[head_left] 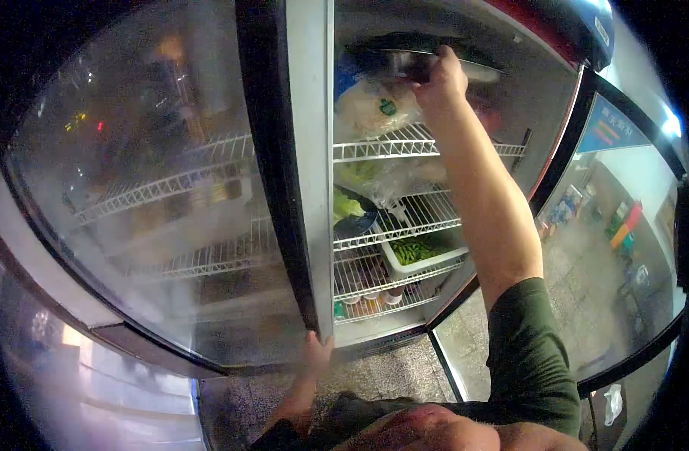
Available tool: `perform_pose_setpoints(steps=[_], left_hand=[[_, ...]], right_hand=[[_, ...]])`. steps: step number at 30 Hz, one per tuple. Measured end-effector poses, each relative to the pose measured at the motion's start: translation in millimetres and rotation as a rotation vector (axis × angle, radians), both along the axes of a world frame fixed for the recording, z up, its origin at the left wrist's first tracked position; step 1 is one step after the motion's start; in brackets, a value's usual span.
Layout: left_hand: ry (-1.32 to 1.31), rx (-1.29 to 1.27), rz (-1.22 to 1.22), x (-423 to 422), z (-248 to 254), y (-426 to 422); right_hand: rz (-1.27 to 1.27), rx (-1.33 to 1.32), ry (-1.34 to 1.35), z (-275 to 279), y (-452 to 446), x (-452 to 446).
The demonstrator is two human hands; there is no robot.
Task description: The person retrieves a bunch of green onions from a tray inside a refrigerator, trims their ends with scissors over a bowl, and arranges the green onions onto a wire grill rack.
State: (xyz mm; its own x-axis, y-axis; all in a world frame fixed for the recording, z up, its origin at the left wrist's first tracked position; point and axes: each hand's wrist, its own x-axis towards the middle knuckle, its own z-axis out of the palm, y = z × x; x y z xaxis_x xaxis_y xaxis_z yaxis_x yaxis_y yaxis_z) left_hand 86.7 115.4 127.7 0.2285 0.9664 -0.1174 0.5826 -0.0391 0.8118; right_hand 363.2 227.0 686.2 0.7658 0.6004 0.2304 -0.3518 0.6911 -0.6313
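My right hand (442,77) reaches up into the fridge's upper space. Its fingers are closed on the rim of a shallow metal basin (399,62), whose dark contents I cannot make out. Just below the basin, a clear plastic bag (363,109) with pale food and a green label lies on the top wire shelf (390,149). My left hand (314,355) is low down against the bottom of the fridge's door frame (322,225); its visible fingers are apart and touch the frame, with the rest partly hidden.
Lower shelves hold leafy greens (347,207), a white tub of green pods (414,252) and several small containers (374,301). The fogged left glass door (156,225) is closed. The right glass door (615,240) stands swung outward beside my right arm. Speckled floor (390,368) lies below.
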Motion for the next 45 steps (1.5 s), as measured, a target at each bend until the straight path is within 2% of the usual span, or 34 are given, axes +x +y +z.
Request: perform_pose_setpoints(steps=[4, 6, 7, 10, 11, 13, 15, 19, 22, 25, 27, 28, 30, 31, 32, 33, 34, 35, 36, 39, 40, 42, 43, 45], left_hand=[[-0.119, 0.06, 0.003, -5, -20, 1], [-0.087, 0.029, -0.006, -6, -35, 6], [-0.072, 0.014, -0.014, -8, -39, 5], [-0.049, 0.265, 0.038, -4, -33, -1], [-0.072, 0.273, 0.037, -1, -27, -3], [-0.114, 0.287, 0.032, -1, 35, -19], [-0.14, 0.479, 0.072, 6, 53, -23], [-0.377, 0.68, 0.09, 14, 113, -28], [-0.379, 0.822, -0.05, 16, 189, -37], [-0.656, 0.898, -0.236, 40, 228, -41], [-1.145, 0.246, -0.39, 64, 268, -62], [-0.985, 0.251, -0.46, 75, 274, -53], [-1.086, -0.005, -0.528, 96, 307, -58], [-1.336, -0.277, -0.505, 104, 331, -72], [-1.464, -0.413, -0.615, 115, 330, -68], [-1.455, -0.525, -0.535, 120, 344, -81], [-1.467, -0.582, -0.685, 113, 353, -95], [-1.552, -0.667, -0.666, 112, 359, -117], [-1.642, -0.749, -0.638, 110, 358, -138], [-1.523, -0.635, -0.5, 98, 314, -179], [-1.429, -0.601, -0.36, 92, 300, -199], [-1.495, -0.739, -0.277, 83, 254, -226], [-1.464, -0.811, -0.265, 73, 236, -244], [-1.456, -0.819, -0.188, 62, 200, -271]], right_hand=[[-0.026, 0.029, -0.042, -4, -13, 4], [0.076, 0.074, -0.207, -10, -13, 37], [0.208, 0.061, -0.114, -9, -24, 39], [0.041, -0.024, -0.255, -11, -64, 39], [0.035, 0.032, -0.131, -11, -69, 35], [0.059, 0.057, -0.12, -16, -106, 11], [0.009, 0.114, -0.144, -17, -139, -17], [0.301, 0.284, -0.246, -49, -195, 13], [0.044, 0.273, -0.034, -53, -232, -14], [0.13, 0.28, -0.145, -82, -283, -10], [0.103, 0.266, -0.112, -93, -316, -23], [0.053, 0.262, -0.063, -98, -332, -32], [0.056, 0.253, -0.049, -117, -370, -40], [0.072, 0.296, -0.048, -133, -390, -41], [0.089, 0.336, -0.042, -148, -411, -42], [0.076, 0.285, -0.019, -157, -431, -51], [0.063, 0.231, 0.01, -167, -453, -60], [0.097, 0.176, -0.003, -184, -477, -66], [0.078, 0.13, 0.048, -196, -497, -74], [0.091, 0.003, 0.221, -251, -557, -80], [0.052, -0.033, 0.231, -279, -572, -76], [0.102, -0.054, 0.198, -329, -606, -74], [0.038, -0.111, 0.21, -345, -622, -77], [0.106, -0.216, 0.221, -368, -643, -82]])
